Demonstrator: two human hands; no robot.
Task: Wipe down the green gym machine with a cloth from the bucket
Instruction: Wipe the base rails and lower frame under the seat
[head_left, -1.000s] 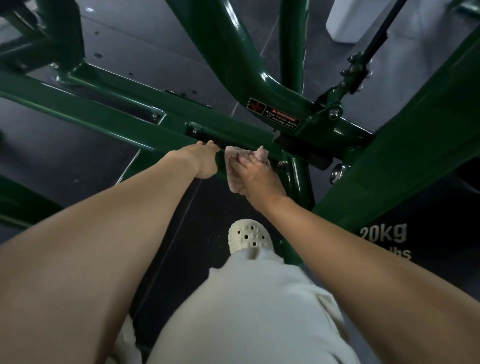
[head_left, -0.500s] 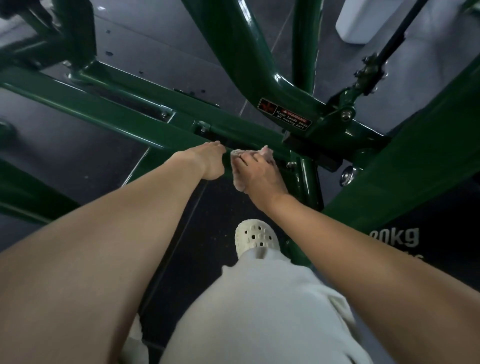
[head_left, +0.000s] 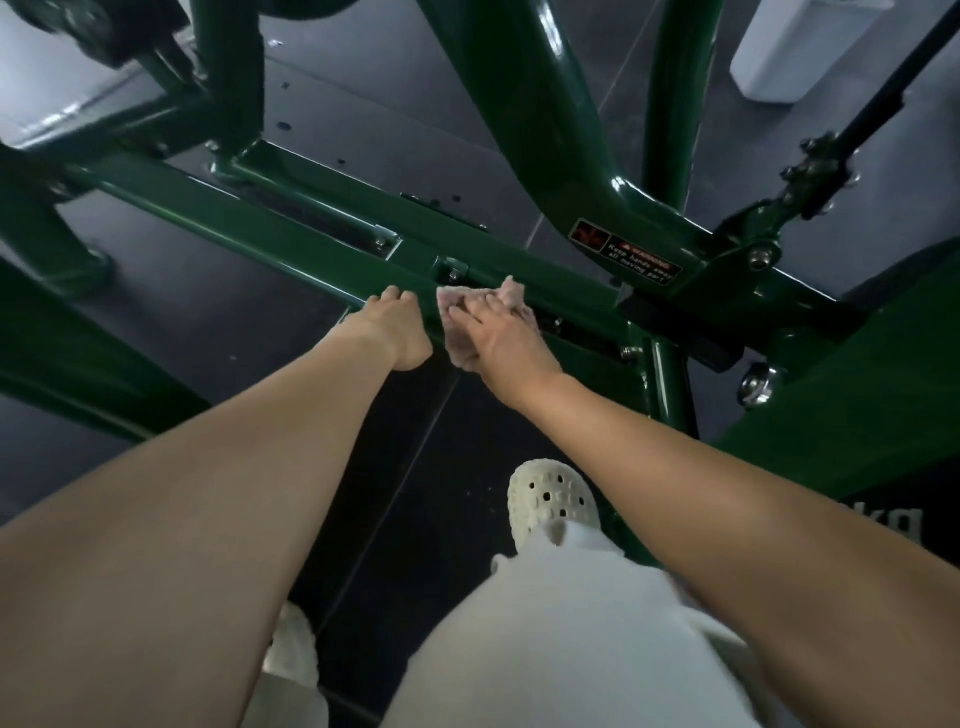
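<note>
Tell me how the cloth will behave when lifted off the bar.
Probably floppy: the cloth drapes over the green bar, and a corner sticks up past the right hand. Likely light: that flat hand alone pins it. Its fuzzy surface should grip rather than slip.

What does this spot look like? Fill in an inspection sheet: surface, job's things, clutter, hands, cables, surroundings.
Surface: dark floor, a few pale specks.
Job's things: cloth lies on the green bar; bucket not in view.
Clutter: nothing seen.
Hands: left hand grips the bar, fingers curled over its edge; right hand presses the cloth onto the bar, fingers fairly straight.
Cables: dark rod or cable at upper right, cannot tell which.
Surroundings: warning label on the frame, white container at the top right, pale clog on the floor below the hands.
</note>
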